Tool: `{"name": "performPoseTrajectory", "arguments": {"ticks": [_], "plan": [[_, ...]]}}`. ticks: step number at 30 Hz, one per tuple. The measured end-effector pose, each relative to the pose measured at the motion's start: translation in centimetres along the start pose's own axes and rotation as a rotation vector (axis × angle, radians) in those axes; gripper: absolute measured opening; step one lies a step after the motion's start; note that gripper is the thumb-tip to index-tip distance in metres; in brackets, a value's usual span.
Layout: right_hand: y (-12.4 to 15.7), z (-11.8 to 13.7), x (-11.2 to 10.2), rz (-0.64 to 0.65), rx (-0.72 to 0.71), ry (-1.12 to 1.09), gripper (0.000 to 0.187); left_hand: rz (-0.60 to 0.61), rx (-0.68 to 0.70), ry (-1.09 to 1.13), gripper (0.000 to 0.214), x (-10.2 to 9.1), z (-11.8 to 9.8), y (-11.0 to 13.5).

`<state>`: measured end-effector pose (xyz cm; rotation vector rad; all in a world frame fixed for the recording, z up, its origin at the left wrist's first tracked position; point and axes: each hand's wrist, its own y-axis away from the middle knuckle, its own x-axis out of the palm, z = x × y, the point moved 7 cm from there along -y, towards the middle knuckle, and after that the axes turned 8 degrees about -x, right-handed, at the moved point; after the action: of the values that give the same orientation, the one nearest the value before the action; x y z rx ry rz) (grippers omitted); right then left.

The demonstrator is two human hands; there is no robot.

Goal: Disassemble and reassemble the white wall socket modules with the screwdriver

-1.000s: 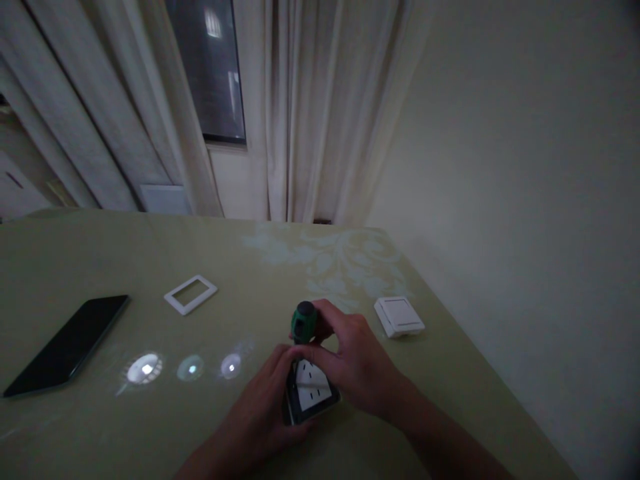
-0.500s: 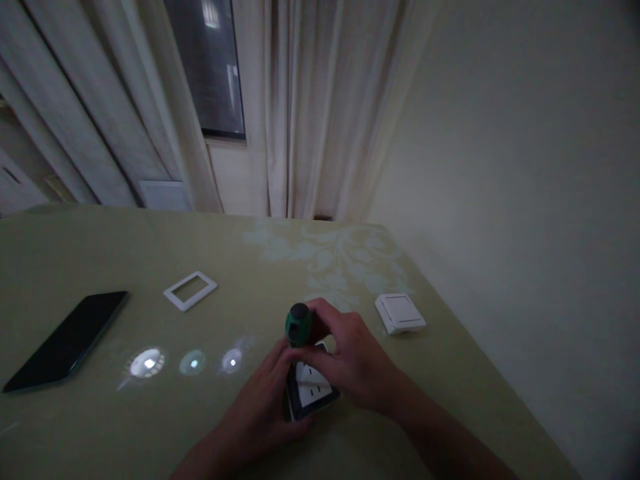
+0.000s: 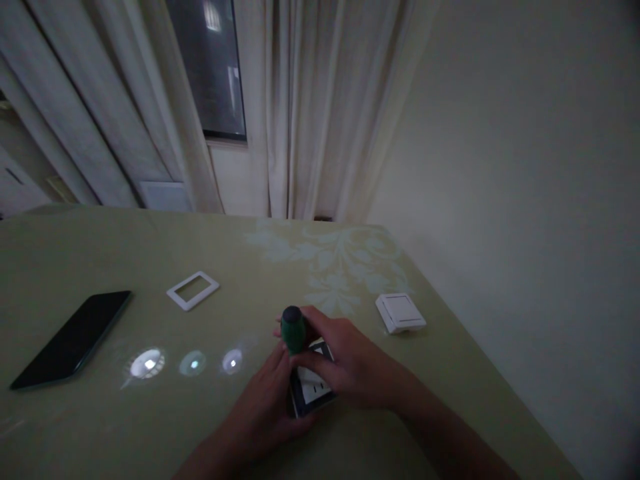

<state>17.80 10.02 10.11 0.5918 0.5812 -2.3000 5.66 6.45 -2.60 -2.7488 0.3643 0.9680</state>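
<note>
My right hand [image 3: 345,357] is closed around a green screwdriver [image 3: 293,330] with a dark end cap, held upright over a wall socket [image 3: 311,388]. The socket has a white face with slots and a dark border, and lies on the table. My left hand [image 3: 270,393] grips the socket along its left side, with the thumb near the screwdriver. Fingers hide the screwdriver's tip and the socket's upper left part.
A white rectangular frame [image 3: 193,291] lies to the left on the glossy table [image 3: 125,440]. Farther left is a dark tablet-like slab [image 3: 73,340]. A white wall switch [image 3: 400,312] sits to the right, near the table edge and the wall [image 3: 525,200]. Curtains [image 3: 320,107] hang behind.
The screwdriver's handle has shifted slightly left and turned, and the fingers of my right hand have moved with it. My left hand still holds the socket.
</note>
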Motion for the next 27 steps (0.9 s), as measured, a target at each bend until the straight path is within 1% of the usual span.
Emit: {"name": "performPoseTrajectory", "arguments": {"ticks": [2,3,5,7,9,12,14,17,19,21,22,24,25,27], "plan": [[-0.1,-0.2,0.2,0.062,0.004,-0.06,0.033,0.035,0.011,0.006,0.065,0.1,-0.2,0.0],[-0.1,-0.4,0.2,0.073,0.002,-0.09,0.027,0.052,0.019,0.008,0.065,0.2,-0.3,-0.1],[-0.3,-0.7,0.1,0.054,-0.003,-0.144,0.02,0.086,0.032,0.011,0.063,0.2,-0.7,-0.1],[-0.4,-1.1,0.0,-0.006,0.001,-0.174,0.019,0.104,0.009,0.018,0.067,0.2,-0.8,-0.3],[-0.3,-1.7,-0.3,-0.105,0.027,-0.171,0.021,0.1,-0.025,0.027,0.073,0.1,-0.7,-0.3],[0.3,-2.5,-0.6,-0.228,0.069,-0.166,0.028,0.107,-0.031,0.041,0.071,0.0,-0.9,-0.4],[0.6,-2.6,-0.4,-0.243,0.068,-0.156,0.031,0.114,-0.017,0.056,0.066,0.0,-1.1,-0.4],[0.6,-2.1,-0.3,-0.206,0.053,-0.145,0.03,0.107,-0.011,0.071,0.065,0.0,-1.1,-0.6],[0.5,-1.8,-0.8,-0.2,0.048,-0.177,0.025,0.106,-0.017,0.069,0.072,0.2,-0.9,-0.7],[0.7,-1.6,-1.9,-0.235,0.04,-0.256,0.021,0.112,-0.025,0.062,0.082,0.4,-0.6,-0.8],[0.9,-1.6,-2.5,-0.266,0.04,-0.307,0.022,0.121,-0.026,0.058,0.087,0.5,-0.5,-0.8],[2.0,-2.1,-4.0,-0.372,0.058,-0.419,0.031,0.146,-0.024,0.052,0.095,0.5,-0.5,-0.6],[2.8,-2.6,-4.6,-0.44,0.076,-0.467,0.036,0.167,-0.019,0.05,0.1,0.4,-0.6,-0.5],[5.0,-4.0,-5.7,-0.599,0.106,-0.535,0.04,0.213,-0.01,0.043,0.117,0.2,-1.1,-0.2]]}}
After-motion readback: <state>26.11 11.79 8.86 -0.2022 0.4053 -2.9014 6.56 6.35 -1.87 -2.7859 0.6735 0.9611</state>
